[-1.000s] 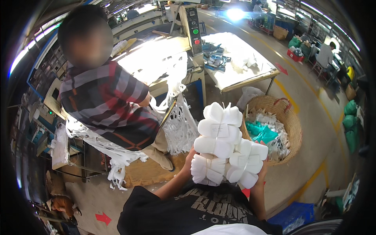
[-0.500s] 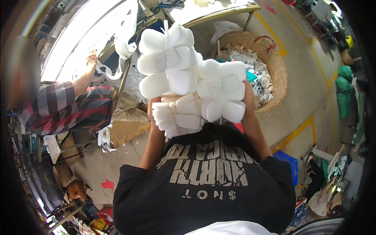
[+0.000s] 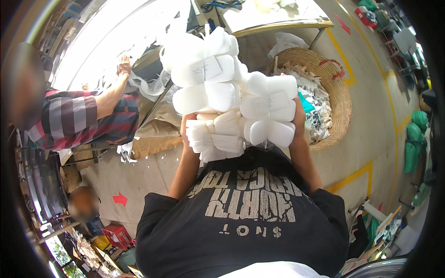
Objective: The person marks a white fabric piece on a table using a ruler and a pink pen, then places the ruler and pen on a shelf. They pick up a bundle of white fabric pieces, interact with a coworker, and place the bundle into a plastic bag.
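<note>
A stack of white foam-like pads, tied in bundles with thin bands, is held in front of my chest. My left hand [image 3: 187,129] supports the pile from its left side, fingers mostly hidden behind a cream bundle of narrow strips [image 3: 215,134]. Closed around the opposite side, my right hand [image 3: 299,115] grips the right bundle of rounded pads [image 3: 269,104]. Between and above them rises a taller bundle of pads [image 3: 204,76]. Small paper slips with handwriting are tucked under the bands.
A wicker basket [image 3: 340,118] full of white and green scraps stands ahead to the right, beside a table [image 3: 282,21]. At left, a co-worker in a plaid shirt [image 3: 74,116] reaches onto a bright white worktable [image 3: 102,41]. Yellow lines mark the floor.
The basket and far table have shifted right in view, and the bundles sit slightly further right. Both my hands keep their hold. White strips beside the co-worker's hand have changed shape.
</note>
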`<state>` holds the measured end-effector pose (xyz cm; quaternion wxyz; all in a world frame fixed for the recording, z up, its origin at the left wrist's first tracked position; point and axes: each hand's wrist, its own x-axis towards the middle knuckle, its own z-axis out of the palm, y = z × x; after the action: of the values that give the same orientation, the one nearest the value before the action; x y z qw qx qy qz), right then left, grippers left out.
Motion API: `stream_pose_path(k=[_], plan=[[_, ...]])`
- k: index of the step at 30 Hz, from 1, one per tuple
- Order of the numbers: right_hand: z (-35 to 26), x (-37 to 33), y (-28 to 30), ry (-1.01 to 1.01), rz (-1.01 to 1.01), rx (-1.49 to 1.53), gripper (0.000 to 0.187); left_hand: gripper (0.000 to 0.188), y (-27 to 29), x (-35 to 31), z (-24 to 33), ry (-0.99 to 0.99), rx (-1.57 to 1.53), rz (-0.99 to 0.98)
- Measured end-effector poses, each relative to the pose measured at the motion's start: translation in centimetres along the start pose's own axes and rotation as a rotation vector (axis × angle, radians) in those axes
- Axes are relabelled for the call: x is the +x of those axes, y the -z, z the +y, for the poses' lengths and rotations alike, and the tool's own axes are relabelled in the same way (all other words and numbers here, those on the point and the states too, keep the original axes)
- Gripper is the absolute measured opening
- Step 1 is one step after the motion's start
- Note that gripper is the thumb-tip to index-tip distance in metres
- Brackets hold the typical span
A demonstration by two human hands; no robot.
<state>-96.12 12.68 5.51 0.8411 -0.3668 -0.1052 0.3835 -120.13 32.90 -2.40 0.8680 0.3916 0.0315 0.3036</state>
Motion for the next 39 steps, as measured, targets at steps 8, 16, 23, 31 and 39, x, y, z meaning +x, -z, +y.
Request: stream_pose_path(k=[8, 16, 23, 31, 39], plan=[[-0.7, 0.5, 0.5, 0.007, -0.012, -0.082, 0.049, 0.050, -2.3, -0.1, -1.0, 0.016, 0.071, 0.268], [-0.9, 0.5, 1.4, -0.051, -0.001, -0.063, 0.046, 0.051, -2.6, -0.1, -1.2, 0.006, -0.005, 0.233], [-0.8, 0.3, 1.3, -0.055, 0.005, -0.006, 0.046, 0.052, -3.7, 0.4, -0.6, -0.010, -0.084, 0.108], [-1.4, 0.2, 1.3, -0.027, 0.006, -0.106, 0.045, 0.038, -2.4, 0.1, -2.1, -0.133, 0.366, 0.207], [-1.4, 0.0, 0.6, -0.024, 0.037, -0.080, 0.042, 0.034, -0.9, 0.1, -2.2, -0.064, 0.302, 0.225]])
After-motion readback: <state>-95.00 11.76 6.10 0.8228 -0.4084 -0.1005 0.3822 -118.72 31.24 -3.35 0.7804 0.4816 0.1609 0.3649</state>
